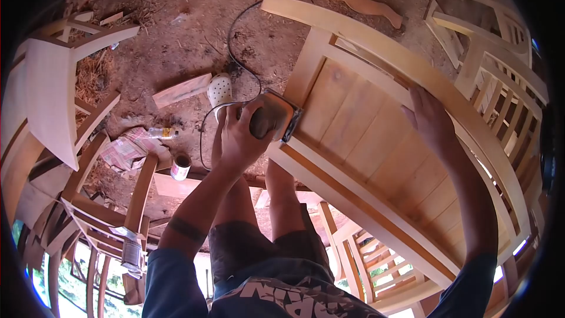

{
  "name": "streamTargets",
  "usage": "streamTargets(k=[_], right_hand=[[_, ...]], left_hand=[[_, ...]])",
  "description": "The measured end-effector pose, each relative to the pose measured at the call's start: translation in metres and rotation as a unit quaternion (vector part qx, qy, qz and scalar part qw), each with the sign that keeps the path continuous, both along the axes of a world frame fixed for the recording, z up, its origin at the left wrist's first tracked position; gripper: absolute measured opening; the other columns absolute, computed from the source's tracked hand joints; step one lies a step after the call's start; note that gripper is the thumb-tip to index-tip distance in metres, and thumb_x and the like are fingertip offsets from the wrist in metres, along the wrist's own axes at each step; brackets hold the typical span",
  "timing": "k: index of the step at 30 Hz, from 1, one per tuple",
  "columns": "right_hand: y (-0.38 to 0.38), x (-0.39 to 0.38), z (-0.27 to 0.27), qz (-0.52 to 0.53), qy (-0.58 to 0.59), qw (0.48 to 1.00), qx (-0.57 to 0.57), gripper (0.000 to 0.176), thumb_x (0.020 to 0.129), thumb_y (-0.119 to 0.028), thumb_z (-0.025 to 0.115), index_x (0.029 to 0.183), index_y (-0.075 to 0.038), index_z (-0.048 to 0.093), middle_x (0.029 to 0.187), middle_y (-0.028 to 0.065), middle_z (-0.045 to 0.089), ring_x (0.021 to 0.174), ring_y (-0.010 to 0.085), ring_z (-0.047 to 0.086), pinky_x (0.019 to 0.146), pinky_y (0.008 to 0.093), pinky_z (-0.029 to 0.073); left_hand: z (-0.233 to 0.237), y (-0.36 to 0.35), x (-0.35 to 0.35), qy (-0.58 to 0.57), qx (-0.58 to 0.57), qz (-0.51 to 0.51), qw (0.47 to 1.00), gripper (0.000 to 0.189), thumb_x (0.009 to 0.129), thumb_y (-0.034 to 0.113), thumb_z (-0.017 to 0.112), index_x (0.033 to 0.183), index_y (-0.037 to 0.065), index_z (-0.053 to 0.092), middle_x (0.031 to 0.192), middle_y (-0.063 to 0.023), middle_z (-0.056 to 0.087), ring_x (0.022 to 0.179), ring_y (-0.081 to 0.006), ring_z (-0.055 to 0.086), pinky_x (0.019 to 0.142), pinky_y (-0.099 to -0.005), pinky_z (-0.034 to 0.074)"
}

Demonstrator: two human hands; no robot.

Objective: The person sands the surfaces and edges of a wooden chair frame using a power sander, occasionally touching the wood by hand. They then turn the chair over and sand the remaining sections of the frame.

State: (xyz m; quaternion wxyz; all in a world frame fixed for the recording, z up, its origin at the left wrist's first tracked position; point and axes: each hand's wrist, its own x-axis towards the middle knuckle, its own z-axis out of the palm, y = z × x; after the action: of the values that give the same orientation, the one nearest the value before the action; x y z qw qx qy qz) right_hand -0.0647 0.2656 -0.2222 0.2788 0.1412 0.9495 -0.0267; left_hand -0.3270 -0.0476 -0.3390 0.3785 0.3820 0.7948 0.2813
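Note:
My left hand (250, 125) is wrapped round an electric sander (276, 115) with an orange and black body. The sander's pad sits against the left end of a pale wooden headboard-like panel (371, 123), at its corner post. This panel has a curved top rail (376, 38) and inset boards, and it stands tilted in front of me. My right hand (429, 119) lies on the panel's upper edge beside the curved rail, fingers stretched out and thumb apart. From the sander a dark cord (231, 44) runs up across the ground.
Unfinished chair frames (109, 200) crowd the left, and slatted wooden pieces (500, 94) stand at the right. On the dirt floor lie a white clog (219, 90), a board (181, 90), a tin can (180, 166), a plastic bottle (163, 133) and a checked cloth (130, 150).

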Motion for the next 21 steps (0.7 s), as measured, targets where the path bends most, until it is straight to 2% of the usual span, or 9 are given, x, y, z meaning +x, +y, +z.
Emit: streamTargets(k=[5, 8, 10, 13, 16, 18, 21], right_hand=[[-0.001, 0.005, 0.000, -0.077, -0.044, 0.995, -0.042, 0.046, 0.090, -0.028, 0.068, 0.120, 0.002, 0.048, 0.106, 0.0178, 0.060, 0.095, 0.0314, 0.066, 0.078, 0.0345, 0.058], [-0.002, -0.007, 0.007, -0.149, -0.085, 0.982, -0.077, 0.046, 0.091, -0.024, 0.067, 0.124, 0.003, 0.048, 0.112, 0.0213, 0.061, 0.103, 0.0385, 0.063, 0.089, 0.0433, 0.052], [-0.003, -0.007, 0.007, -0.133, -0.065, 0.986, -0.073, 0.046, 0.091, -0.024, 0.066, 0.124, 0.003, 0.048, 0.112, 0.0210, 0.061, 0.103, 0.0385, 0.063, 0.088, 0.0433, 0.053], [-0.004, -0.005, 0.006, -0.143, -0.069, 0.984, -0.077, 0.046, 0.092, -0.025, 0.066, 0.124, 0.003, 0.048, 0.111, 0.0207, 0.062, 0.101, 0.0383, 0.063, 0.085, 0.0430, 0.054], [-0.002, -0.006, 0.006, -0.138, -0.069, 0.985, -0.074, 0.046, 0.092, -0.025, 0.066, 0.124, 0.002, 0.048, 0.109, 0.0204, 0.062, 0.099, 0.0375, 0.064, 0.081, 0.0421, 0.055], [-0.003, -0.005, 0.006, -0.128, -0.065, 0.987, -0.074, 0.046, 0.092, -0.026, 0.066, 0.124, 0.002, 0.048, 0.108, 0.0201, 0.062, 0.097, 0.0368, 0.065, 0.079, 0.0414, 0.056], [-0.002, -0.005, 0.004, -0.108, -0.055, 0.990, -0.071, 0.047, 0.092, -0.026, 0.066, 0.123, 0.003, 0.048, 0.108, 0.0195, 0.061, 0.095, 0.0346, 0.066, 0.077, 0.0386, 0.057]], left_hand=[[-0.001, 0.064, -0.008, -0.007, -0.002, 0.046, 0.999, 0.066, 0.065, 0.014, 0.085, 0.124, 0.016, 0.056, 0.109, -0.0208, 0.058, 0.097, -0.0396, 0.064, 0.084, -0.0463, 0.056], [-0.014, 0.108, -0.023, 0.033, 0.004, 0.042, 0.999, 0.066, 0.065, 0.018, 0.085, 0.125, 0.018, 0.057, 0.107, -0.0214, 0.059, 0.093, -0.0396, 0.066, 0.081, -0.0465, 0.057], [-0.024, 0.137, -0.034, 0.046, 0.010, 0.047, 0.998, 0.066, 0.064, 0.022, 0.084, 0.124, 0.021, 0.057, 0.108, -0.0222, 0.058, 0.087, -0.0415, 0.068, 0.076, -0.0493, 0.058], [-0.040, 0.160, -0.049, 0.079, 0.086, 0.029, 0.993, 0.062, 0.064, 0.024, 0.085, 0.121, 0.019, 0.060, 0.106, -0.0233, 0.059, 0.083, -0.0418, 0.069, 0.074, -0.0469, 0.060], [-0.026, 0.143, -0.043, 0.072, 0.033, 0.019, 0.997, 0.063, 0.065, 0.023, 0.085, 0.122, 0.019, 0.059, 0.106, -0.0226, 0.059, 0.081, -0.0413, 0.069, 0.073, -0.0461, 0.060], [-0.018, 0.106, -0.031, 0.001, 0.013, 0.022, 1.000, 0.065, 0.066, 0.019, 0.085, 0.124, 0.014, 0.055, 0.109, -0.0213, 0.059, 0.095, -0.0369, 0.066, 0.084, -0.0445, 0.057], [0.000, 0.042, -0.007, -0.028, -0.021, 0.013, 0.999, 0.065, 0.065, 0.015, 0.085, 0.124, 0.013, 0.056, 0.113, -0.0211, 0.056, 0.098, -0.0393, 0.064, 0.085, -0.0459, 0.056]])
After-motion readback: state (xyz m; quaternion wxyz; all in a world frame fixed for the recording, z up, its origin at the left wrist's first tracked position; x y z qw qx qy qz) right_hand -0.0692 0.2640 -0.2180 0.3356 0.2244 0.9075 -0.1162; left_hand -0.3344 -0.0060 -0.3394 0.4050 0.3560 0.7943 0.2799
